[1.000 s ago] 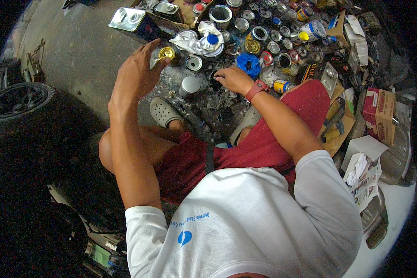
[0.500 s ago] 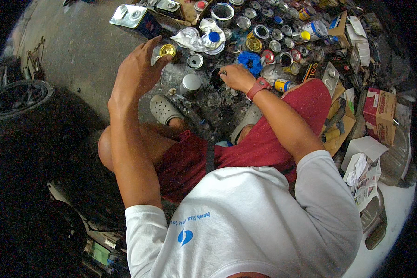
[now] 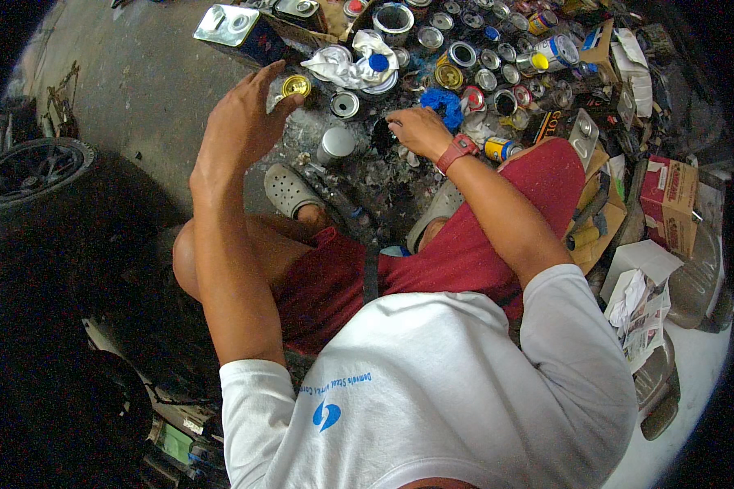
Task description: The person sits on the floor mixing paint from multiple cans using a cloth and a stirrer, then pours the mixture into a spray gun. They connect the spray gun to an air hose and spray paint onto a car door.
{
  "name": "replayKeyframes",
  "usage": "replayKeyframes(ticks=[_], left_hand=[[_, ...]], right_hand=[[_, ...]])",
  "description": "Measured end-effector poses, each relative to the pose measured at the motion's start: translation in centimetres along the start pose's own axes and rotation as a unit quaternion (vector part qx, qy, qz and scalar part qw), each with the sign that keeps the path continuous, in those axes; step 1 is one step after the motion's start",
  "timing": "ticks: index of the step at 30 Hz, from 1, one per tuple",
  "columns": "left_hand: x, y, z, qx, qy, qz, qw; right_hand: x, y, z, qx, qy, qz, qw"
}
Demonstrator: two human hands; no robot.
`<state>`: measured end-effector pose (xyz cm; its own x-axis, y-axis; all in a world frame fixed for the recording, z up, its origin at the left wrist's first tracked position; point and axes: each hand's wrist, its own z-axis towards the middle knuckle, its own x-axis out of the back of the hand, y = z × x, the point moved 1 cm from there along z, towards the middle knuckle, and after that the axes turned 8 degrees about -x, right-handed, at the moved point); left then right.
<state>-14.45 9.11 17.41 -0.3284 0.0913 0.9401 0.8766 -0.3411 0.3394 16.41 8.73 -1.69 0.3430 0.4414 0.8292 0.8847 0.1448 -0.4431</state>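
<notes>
My left hand [image 3: 240,122] is raised with its fingers stretched out and its thumb apart. It is beside a small can with a gold top [image 3: 296,85], which shows between the index finger and thumb; whether they touch it I cannot tell. My right hand [image 3: 420,132], a red watch on its wrist, has its fingers curled together over a dark patch of floor. Anything inside those fingers is hidden. Between the hands stands a can with a pale grey top [image 3: 337,143]. Behind it is an open-topped round tin [image 3: 345,104]. A crumpled blue piece [image 3: 442,107] lies just beyond my right hand.
Many used cans [image 3: 485,79] crowd the far right. A white rag [image 3: 342,68] lies across tins, near a rectangular metal tin [image 3: 227,28]. At left is a wheel with a tyre [image 3: 41,171]. A red-and-white carton [image 3: 667,191] and papers [image 3: 640,306] lie at right.
My right hand has turned slightly, its fingertips lifting a little. My left hand keeps nearly the same pose. The whole view has shifted very slightly.
</notes>
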Motion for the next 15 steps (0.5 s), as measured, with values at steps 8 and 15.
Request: replayKeyframes(ticks=[8,15], left_hand=[[-0.27,-0.18,0.11,0.001,-0.002,-0.003,1.000],[-0.14,0.02,0.40,-0.003,-0.004,0.003,1.000]], right_hand=[[-0.11,-0.21,0.16,-0.012,-0.053,-0.034,0.998],[-0.39,0.00,0.02,0.009,-0.064,0.054,0.996]])
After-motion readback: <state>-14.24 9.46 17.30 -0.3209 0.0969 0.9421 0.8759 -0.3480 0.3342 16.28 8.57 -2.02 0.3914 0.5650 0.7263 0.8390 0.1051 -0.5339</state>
